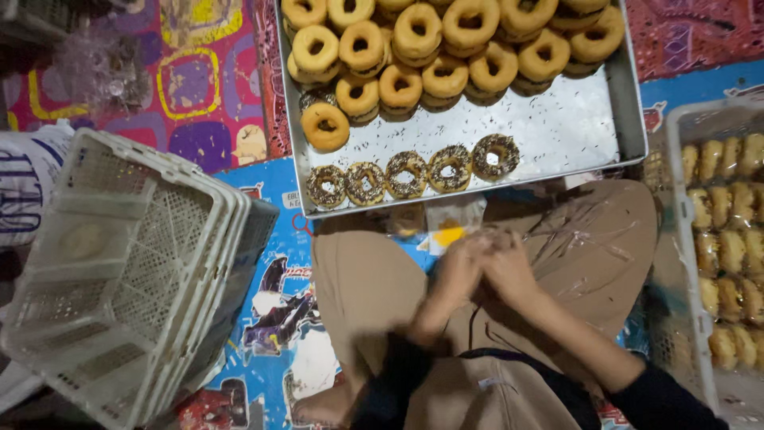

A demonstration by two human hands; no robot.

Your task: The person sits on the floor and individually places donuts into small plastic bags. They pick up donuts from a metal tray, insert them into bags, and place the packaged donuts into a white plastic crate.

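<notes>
The person sits cross-legged on the floor, and both hands meet just below the near edge of the metal tray (605, 119). The left hand (458, 271) and the right hand (509, 267) are pressed together, fingers curled inward and blurred; whether they pinch anything I cannot tell, though clear plastic wrap (589, 239) lies crinkled over the knee just right of them. Just below the tray's near edge, a small clear bag (450, 227) with something yellow inside rests on the floor, close above the hands. Inside the tray, a row of five chocolate-sprinkled doughnuts (407, 173) runs along the near edge, and plain glazed doughnuts (446, 40) are stacked at the far end, with bare metal dotted with sprinkles between. To the left of the tray stands a tilted stack of white plastic crates (135, 271). To the tray's right, another white crate (684, 199) holds rows of wrapped doughnuts (728, 231).
</notes>
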